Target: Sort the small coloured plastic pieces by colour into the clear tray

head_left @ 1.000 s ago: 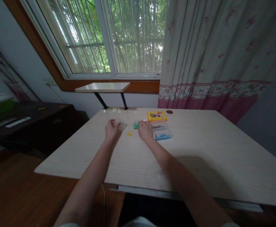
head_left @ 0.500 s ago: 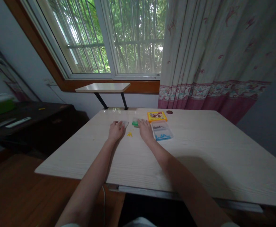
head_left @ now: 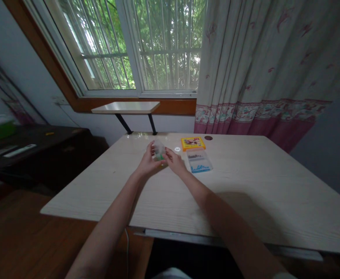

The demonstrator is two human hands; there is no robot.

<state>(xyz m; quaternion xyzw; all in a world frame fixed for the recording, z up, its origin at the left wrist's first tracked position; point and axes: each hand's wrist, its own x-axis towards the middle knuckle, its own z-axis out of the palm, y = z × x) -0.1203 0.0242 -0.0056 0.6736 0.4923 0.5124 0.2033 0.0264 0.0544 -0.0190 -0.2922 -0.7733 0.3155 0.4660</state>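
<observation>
Above the middle of the table, my left hand [head_left: 147, 162] grips a small clear plastic container [head_left: 159, 147] by its side, fingers curled behind it and thumb in front. Small green pieces [head_left: 160, 157] show at its lower part; blur hides whether it is a box or a bag. My right hand [head_left: 174, 160] meets it from the right, fingertips closed at the green pieces. What exactly the right fingers pinch is hidden. Just below the hands, a bit of yellow [head_left: 162, 164] is visible, mostly covered.
Right of my hands lies an open clear tray [head_left: 199, 159] with brown and blue pieces, touching a yellow box [head_left: 193, 143]. A small white round thing [head_left: 177, 149] sits beside my right hand. Behind are a raised shelf [head_left: 126, 107] and a dark disc [head_left: 208, 138].
My hands have come together and lifted off the tabletop, the left bringing the clear plastic with it. The green pieces have moved left, and the white round thing is uncovered.
</observation>
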